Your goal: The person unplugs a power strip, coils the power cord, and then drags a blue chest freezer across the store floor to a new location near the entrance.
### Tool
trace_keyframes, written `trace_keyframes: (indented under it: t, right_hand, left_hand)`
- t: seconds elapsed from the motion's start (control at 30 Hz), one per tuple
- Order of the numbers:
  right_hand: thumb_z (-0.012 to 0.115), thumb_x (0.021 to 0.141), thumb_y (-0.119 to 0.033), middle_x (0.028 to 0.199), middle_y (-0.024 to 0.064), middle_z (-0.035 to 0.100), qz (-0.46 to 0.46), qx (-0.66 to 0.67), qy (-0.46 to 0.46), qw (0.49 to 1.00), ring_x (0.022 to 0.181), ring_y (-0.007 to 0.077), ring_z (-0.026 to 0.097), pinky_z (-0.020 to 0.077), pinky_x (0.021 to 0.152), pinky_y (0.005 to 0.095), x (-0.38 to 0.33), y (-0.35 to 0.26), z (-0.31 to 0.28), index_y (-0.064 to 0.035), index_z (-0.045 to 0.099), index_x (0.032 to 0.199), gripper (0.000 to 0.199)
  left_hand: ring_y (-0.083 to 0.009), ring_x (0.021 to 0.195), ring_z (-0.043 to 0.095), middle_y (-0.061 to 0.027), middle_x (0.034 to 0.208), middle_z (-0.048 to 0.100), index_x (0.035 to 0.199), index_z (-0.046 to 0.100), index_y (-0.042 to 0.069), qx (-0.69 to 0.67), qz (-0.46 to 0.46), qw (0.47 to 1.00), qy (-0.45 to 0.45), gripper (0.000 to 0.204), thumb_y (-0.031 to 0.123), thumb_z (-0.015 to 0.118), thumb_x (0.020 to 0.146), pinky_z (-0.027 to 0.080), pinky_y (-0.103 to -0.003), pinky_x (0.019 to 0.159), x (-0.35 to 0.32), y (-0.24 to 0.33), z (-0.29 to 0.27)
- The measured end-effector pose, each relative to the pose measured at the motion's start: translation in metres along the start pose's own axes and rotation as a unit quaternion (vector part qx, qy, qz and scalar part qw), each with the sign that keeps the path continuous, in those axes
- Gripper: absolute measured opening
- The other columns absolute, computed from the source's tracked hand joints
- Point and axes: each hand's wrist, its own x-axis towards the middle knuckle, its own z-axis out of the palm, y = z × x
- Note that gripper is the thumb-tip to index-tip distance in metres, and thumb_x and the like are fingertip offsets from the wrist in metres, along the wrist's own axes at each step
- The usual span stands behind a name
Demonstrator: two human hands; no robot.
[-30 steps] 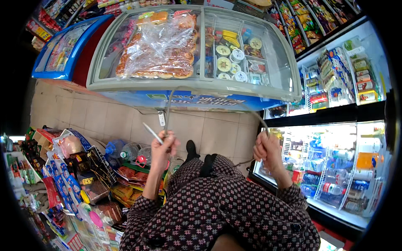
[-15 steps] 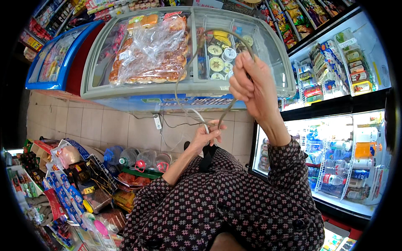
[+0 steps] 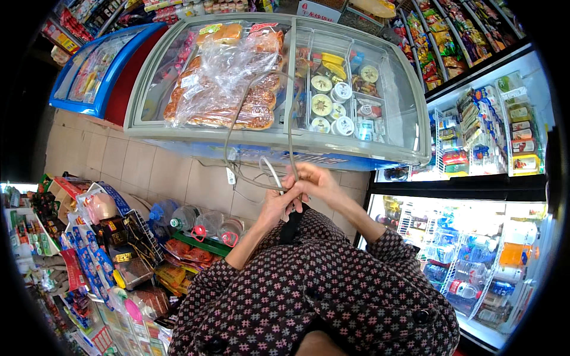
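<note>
A grey-brown cable rises in a loop in front of a glass-topped freezer. My left hand is closed around the gathered cable near my waist. Against it, my right hand pinches a strand of the same cable, its fingers just above the left ones. A thin white cable or tube also sticks up out of the left grip. Which strands lie in which palm is partly hidden by the fingers. Beyond the hands, a small white power strip lies on the floor with cord running from it.
Packaged bread lies atop the freezer, with tubs showing under its glass. To the right stands a lit drinks fridge. At left are large plastic bottles and piled packaged goods. Tiled floor lies between.
My right hand has come down from high over the freezer to meet the left hand, bringing its strand along. The cable loop now stands further left and lower.
</note>
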Motion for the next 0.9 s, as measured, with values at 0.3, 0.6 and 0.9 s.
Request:
trace_keyframes:
  t: [0.3, 0.6, 0.9]
  right_hand:
    - [0.046, 0.096, -0.017, 0.102, 0.0138, 0.065, -0.083, 0.077, 0.102, 0.988, 0.083, 0.0159, 0.063, 0.0498, 0.075, 0.0287, 0.002, -0.001, -0.001, -0.0015, 0.052, 0.097, 0.016]
    - [0.043, 0.097, -0.016, 0.113, 0.0153, 0.062, -0.13, -0.08, 0.013, 0.988, 0.092, 0.0132, 0.059, 0.0474, 0.08, 0.0284, 0.017, -0.011, 0.01, -0.0018, 0.05, 0.095, 0.016]
    - [0.047, 0.096, -0.021, 0.111, 0.0192, 0.06, -0.13, 0.184, 0.035, 0.974, 0.054, 0.0091, 0.05, 0.0409, 0.05, 0.0216, 0.018, -0.052, 0.015, -0.0046, 0.048, 0.106, 0.019]
  left_hand:
    - [-0.0094, 0.048, 0.058, -0.0042, 0.08, 0.063, 0.109, 0.058, 0.002, 0.122, -0.041, 0.992, -0.016, 0.025, 0.021, 0.051, 0.094, 0.036, -0.018, 0.037, 0.008, 0.008, 0.007]
    - [-0.0159, 0.047, 0.058, -0.0104, 0.082, 0.06, 0.112, 0.051, -0.004, 0.361, -0.044, 0.931, -0.037, 0.027, 0.015, 0.049, 0.092, 0.046, -0.028, 0.041, 0.016, 0.013, 0.009]
    - [-0.0255, 0.047, 0.059, -0.0141, 0.066, 0.06, 0.115, 0.045, -0.006, 0.488, -0.077, 0.865, -0.089, 0.033, 0.017, 0.046, 0.092, 0.049, -0.035, 0.049, 0.015, -0.014, -0.006]
